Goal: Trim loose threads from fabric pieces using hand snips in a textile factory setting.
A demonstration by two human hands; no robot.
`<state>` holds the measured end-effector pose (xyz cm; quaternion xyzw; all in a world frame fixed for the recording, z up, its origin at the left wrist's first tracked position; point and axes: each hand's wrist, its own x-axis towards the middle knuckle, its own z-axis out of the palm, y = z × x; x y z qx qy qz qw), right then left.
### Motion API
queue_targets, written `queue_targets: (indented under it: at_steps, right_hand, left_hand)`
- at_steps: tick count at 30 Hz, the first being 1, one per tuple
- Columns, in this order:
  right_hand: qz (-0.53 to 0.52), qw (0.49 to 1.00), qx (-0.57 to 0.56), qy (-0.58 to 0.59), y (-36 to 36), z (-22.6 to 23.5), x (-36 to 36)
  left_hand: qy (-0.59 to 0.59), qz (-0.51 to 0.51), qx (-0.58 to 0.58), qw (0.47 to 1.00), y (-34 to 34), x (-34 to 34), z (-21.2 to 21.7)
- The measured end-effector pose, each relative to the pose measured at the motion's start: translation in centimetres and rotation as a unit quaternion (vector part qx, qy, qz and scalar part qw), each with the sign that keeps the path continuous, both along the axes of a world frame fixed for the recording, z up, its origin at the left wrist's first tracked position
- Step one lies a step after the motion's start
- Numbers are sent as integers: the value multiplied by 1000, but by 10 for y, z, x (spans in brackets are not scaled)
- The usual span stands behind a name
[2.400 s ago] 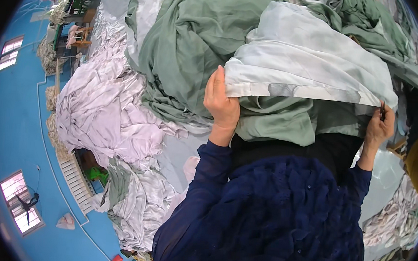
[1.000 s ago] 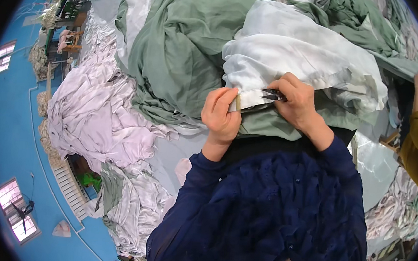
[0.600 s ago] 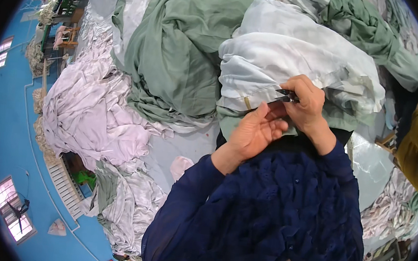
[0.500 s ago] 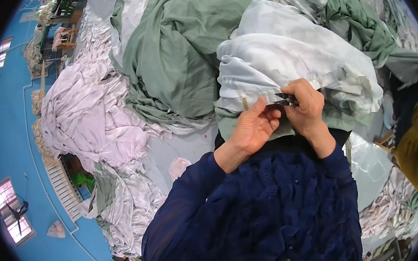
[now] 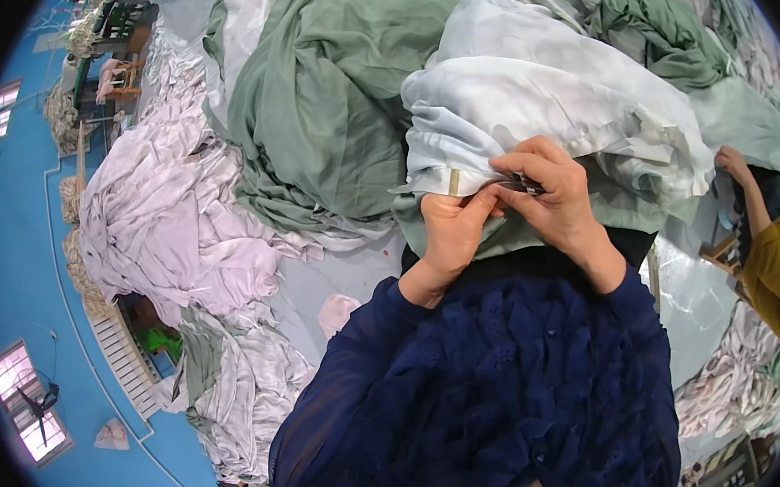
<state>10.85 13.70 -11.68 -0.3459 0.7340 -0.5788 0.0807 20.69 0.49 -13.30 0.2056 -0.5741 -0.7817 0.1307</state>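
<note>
Fabric heaps, green pile (image 5: pixel 326 119) upper centre: both hands now together on pale cloth (image 5: pixel 548 100) hem at centre, vs spread wide 2.4 s ago; left hand (image 5: pixel 453 235) pinches hem, right hand (image 5: pixel 554 197) fingers grip small dark tool (image 5: pixel 521 186).

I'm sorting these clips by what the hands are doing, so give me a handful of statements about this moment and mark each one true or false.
1. Both hands meet at the edge of the pale white cloth. True.
2. The right hand pinches a small dark tool at the cloth's hem. True; what kind of tool is too small to tell.
3. The left hand rests flat on the lilac fabric heap. False: it grips the white cloth's edge, well apart from that heap.
4. The white cloth lies over green fabric. True.
5. No one else is in view. False: a person in a mustard sleeve reaches in at the right.
</note>
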Motion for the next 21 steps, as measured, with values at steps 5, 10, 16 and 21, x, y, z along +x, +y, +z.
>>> queue_targets:
  at_steps: [5,10,16,21]
  right_hand:
    - [-19,1000,8,-6,5,-8,4]
    - [-52,998,17,42,8,-16,6]
    - [-127,991,10,30,11,-24,2]
    - [-65,978,-109,-168,6,-17,5]
  left_hand:
    - [-33,-31,-60,997,6,2,5]
    - [-54,-42,-31,997,8,3,3]
    - [-75,-26,-17,997,10,0,6]
    - [-71,-45,-17,996,8,-2,-4]
